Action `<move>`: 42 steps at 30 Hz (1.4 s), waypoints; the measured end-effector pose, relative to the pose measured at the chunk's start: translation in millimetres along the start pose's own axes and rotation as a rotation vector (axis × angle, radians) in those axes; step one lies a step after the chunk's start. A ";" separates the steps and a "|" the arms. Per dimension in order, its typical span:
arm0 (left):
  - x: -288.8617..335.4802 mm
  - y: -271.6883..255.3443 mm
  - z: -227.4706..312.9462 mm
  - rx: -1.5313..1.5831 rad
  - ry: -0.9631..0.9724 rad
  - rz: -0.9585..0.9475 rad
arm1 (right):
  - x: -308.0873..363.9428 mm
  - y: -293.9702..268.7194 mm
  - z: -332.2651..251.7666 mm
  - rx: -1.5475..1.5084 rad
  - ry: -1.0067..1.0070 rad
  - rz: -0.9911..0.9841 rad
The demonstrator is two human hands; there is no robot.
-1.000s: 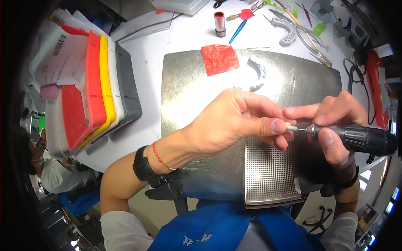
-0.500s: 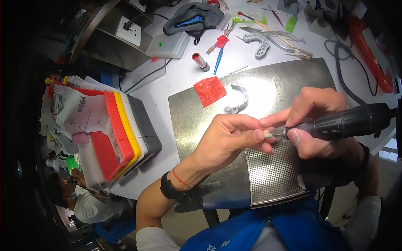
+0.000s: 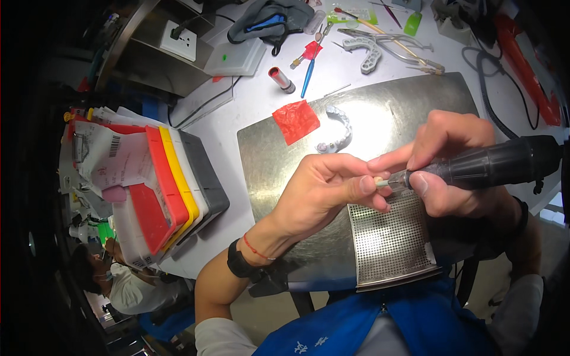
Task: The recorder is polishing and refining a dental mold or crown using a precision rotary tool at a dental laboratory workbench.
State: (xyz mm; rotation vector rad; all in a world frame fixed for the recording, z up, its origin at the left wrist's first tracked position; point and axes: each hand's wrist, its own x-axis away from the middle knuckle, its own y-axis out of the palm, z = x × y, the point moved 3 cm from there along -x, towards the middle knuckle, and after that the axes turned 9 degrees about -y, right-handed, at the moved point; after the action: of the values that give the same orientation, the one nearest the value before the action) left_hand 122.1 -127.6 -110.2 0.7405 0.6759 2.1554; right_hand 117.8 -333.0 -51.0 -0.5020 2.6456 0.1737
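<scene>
Above a grey metal plate [image 3: 279,178] on a white table [image 3: 228,142], pinched a tiny cream-coloured piece [image 3: 377,179] between fingers of the left hand [image 3: 317,193], just beside a pale-green tip [image 3: 383,183]; grasped a black cylindrical handpiece [image 3: 493,166] in fingers of the right hand [image 3: 454,163]. Had a grey horseshoe-shaped model [image 3: 345,127] beyond, near a crumpled red sheet [image 3: 295,122].

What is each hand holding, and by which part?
Right hand: black handpiece, by its front end. Left hand: small pale piece, pinched; exact part unclear.
</scene>
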 end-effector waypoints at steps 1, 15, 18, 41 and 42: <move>0.2 -0.2 -0.4 -0.013 0.007 -0.018 | 0.6 0.5 1.3 -0.011 0.005 0.013; -2.6 4.7 3.9 0.020 -0.003 0.004 | 2.0 -3.1 1.0 0.009 0.049 -0.045; -1.5 2.2 2.4 -0.012 -0.011 0.011 | 0.6 -2.5 -0.6 0.074 -0.046 -0.075; -1.9 0.4 2.1 -0.042 -0.031 -0.008 | 2.8 -1.8 0.7 0.129 -0.021 -0.081; -2.0 0.1 1.9 -0.043 -0.020 -0.011 | 3.1 -1.1 0.5 0.108 -0.015 -0.054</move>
State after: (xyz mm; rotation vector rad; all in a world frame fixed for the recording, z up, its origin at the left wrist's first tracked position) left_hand 124.5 -128.8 -109.4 0.7336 0.6200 2.1433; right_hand 115.8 -335.0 -52.9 -0.5336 2.6068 0.0175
